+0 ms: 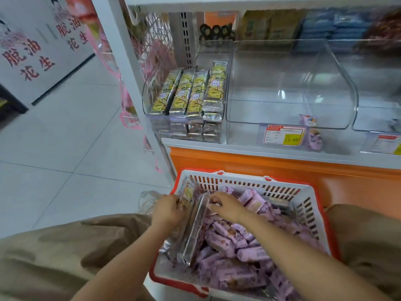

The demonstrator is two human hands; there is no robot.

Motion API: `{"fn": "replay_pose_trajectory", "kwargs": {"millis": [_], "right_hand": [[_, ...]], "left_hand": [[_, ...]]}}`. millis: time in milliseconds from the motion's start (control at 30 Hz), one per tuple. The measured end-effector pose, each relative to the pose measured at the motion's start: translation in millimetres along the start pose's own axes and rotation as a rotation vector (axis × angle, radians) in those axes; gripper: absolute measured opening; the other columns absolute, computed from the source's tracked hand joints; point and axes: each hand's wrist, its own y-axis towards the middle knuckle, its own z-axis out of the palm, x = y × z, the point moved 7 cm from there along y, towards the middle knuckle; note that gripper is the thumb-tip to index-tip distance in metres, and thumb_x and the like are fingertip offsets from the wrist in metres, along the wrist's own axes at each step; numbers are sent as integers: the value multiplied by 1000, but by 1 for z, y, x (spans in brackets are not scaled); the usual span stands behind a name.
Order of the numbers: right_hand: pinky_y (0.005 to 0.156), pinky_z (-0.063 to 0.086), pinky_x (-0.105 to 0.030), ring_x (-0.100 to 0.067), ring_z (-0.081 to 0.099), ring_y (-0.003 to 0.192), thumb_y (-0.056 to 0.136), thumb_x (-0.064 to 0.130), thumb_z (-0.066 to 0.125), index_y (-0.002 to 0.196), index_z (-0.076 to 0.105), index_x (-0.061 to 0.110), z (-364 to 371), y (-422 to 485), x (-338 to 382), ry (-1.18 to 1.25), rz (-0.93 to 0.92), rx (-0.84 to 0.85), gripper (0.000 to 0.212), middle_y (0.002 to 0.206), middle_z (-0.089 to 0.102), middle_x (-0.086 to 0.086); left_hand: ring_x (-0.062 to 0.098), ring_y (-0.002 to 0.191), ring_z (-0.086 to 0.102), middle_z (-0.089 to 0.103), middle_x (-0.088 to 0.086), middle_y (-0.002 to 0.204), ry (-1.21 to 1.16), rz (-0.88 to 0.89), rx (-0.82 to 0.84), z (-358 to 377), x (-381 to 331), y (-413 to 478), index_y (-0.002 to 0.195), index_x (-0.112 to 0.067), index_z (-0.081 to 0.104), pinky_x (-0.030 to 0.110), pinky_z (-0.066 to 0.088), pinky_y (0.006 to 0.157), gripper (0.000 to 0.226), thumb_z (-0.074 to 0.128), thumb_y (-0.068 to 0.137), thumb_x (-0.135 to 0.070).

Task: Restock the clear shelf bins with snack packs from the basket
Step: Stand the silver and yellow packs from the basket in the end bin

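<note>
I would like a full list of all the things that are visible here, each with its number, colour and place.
basket: one, white with red rim, below the shelf, before the person.
purple packs: many, purple, loose in the basket.
long packs: a few, silver and yellow, upright at the basket's left side.
left bin: one, clear, on the shelf, full of silver and yellow packs.
middle bin: one, clear, right of the left bin, nearly empty.
price label: one, red and yellow, on the middle bin's front.
left hand: one, grips the long packs.
right hand: one, fingers curled on a long pack's top end.
</note>
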Motion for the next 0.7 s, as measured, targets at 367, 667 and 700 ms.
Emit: {"fn": "replay_pose_trajectory", "kwargs": {"millis": [367,667,700], "right_hand": [[100,47,-33,-18,58,112,96,14,61,137,51,21,-14,-29,66,397,-136,-99,44,119,58,-4],[85,48,-15,-2,61,84,93,9,63,119,63,18,-76,-76,146,310,-424,-202,27,87,63,9],[83,47,-13,-3,60,84,93,8,63,118,64,19,-80,-79,154,309,-444,-212,27,88,63,8]], "left_hand": [[33,78,65,67,24,100,-1234,-269,213,-16,-6,-31,119,-4,57,34,58,64,53,76,72,13],[15,49,60,64,6,61,-1245,-28,258,-83,-12,-66,120,-17,58,21,47,46,37,56,91,7],[16,55,64,67,6,65,-1259,3,257,-90,-15,-71,121,-18,57,23,50,51,37,56,92,5]]}}
